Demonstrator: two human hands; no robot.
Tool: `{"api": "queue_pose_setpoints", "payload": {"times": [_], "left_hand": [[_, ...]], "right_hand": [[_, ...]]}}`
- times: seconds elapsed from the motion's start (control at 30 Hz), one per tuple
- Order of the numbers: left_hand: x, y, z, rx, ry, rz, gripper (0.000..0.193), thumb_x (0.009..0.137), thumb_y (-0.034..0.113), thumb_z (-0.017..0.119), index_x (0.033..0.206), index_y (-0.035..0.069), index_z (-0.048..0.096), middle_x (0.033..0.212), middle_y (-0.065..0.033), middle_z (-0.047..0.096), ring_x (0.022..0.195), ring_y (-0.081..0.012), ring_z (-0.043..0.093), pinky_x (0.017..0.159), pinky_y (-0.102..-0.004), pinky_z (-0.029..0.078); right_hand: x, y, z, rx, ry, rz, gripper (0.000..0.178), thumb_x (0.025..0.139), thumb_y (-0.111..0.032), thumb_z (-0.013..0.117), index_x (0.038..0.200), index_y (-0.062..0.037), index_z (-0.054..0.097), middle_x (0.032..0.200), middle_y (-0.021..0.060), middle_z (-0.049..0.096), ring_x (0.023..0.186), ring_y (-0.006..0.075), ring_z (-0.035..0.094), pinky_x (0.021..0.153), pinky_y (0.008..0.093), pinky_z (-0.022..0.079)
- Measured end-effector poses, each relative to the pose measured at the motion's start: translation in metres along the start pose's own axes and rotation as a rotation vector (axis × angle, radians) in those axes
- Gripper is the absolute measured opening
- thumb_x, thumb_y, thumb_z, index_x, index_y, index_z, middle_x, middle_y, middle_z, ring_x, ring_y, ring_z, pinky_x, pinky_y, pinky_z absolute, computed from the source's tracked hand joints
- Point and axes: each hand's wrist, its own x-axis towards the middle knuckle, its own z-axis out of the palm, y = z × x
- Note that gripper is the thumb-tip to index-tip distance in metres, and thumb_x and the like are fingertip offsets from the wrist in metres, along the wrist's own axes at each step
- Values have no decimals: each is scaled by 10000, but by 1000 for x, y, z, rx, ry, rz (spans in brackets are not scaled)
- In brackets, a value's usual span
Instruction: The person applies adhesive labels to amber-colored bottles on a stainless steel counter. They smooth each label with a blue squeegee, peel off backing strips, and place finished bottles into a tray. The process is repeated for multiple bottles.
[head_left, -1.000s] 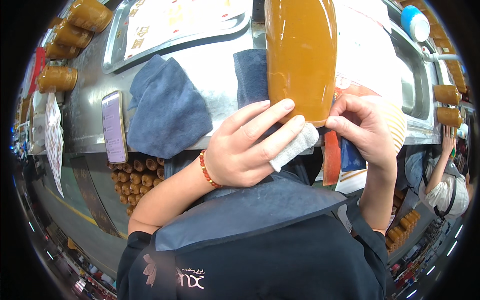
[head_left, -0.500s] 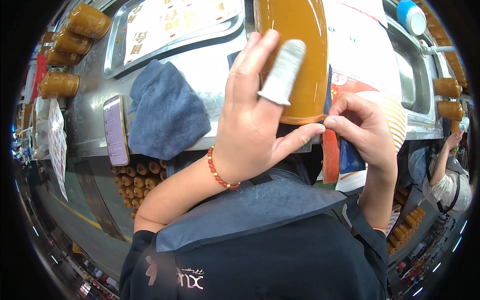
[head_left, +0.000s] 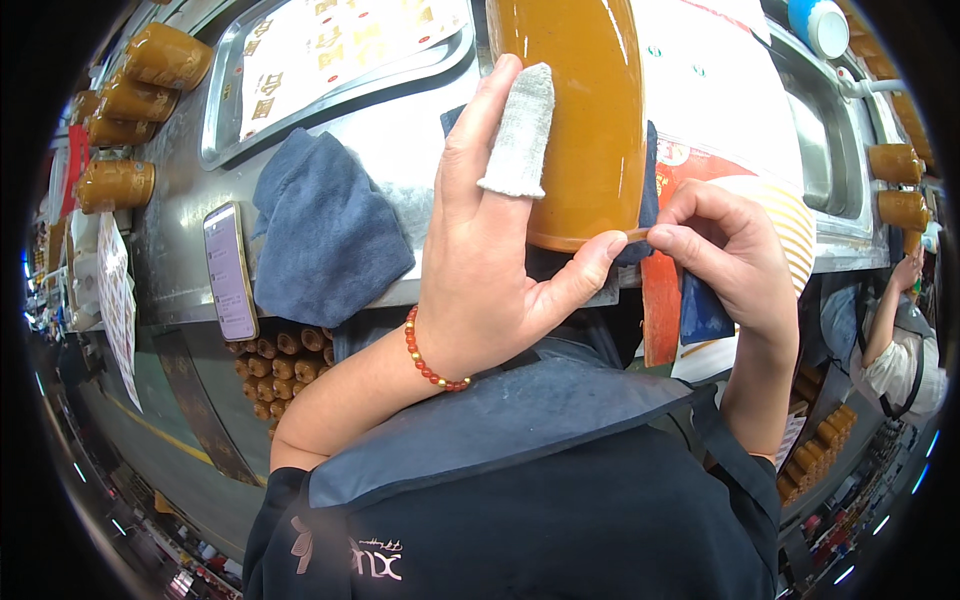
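Note:
A large glossy amber-brown jar lies on its side on the work table, its near rim toward me. My left hand rests along its left side with fingers stretched out. A white fabric sleeve covers one of those fingers, and the thumb tip touches the rim's right corner. Just right of there, my right hand pinches the end of a thin brown strip between thumb and forefinger. The strip runs from the jar's rim to the pinch. A dark blue cloth partly shows beneath the jar.
Left of my hands lie a blue cloth, a phone and a metal tray with printed sheets. Several amber jars stand at the far left. To the right are a white sack, a sink and another person.
My left hand has shifted slightly left along the jar. The brown strip now spans a short gap between the rim and my right fingertips, where before they were close against it.

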Motion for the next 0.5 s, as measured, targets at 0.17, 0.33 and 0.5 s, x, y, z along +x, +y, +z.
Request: {"api": "queue_pose_setpoints", "payload": {"times": [0.17, 0.33, 0.5], "left_hand": [[-1, -1, 0, -27, -6, -18, 876, 850, 235, 803, 1546, -43, 349, 1608, -235, 274, 1486, -379, 325, 1198, -449, 316], [-2, -1, 1, -32, 1, -20, 894, 848, 235, 807, 1556, -39, 335, 1614, -233, 260, 1494, -378, 314, 1199, -447, 315], [-1, -1, 1, -25, -5, -21, 901, 850, 240, 808, 1560, -37, 328, 1614, -234, 260, 1499, -376, 306, 1203, -447, 307]], "right_hand": [[1, 3, 0, 30, -7, 11, 137, 961, -107, 736, 915, 4, 671, 759, -46, 615, 687, 5, 552, 613, 179, 453], [2, 4, 0, 11, -12, 3, 139, 962, -113, 735, 916, 1, 672, 755, -48, 618, 685, 6, 557, 607, 179, 455], [5, 7, 1, 32, -17, 33, 149, 968, -126, 733, 918, -1, 669, 744, -43, 618, 671, 13, 570, 602, 186, 467]]}}
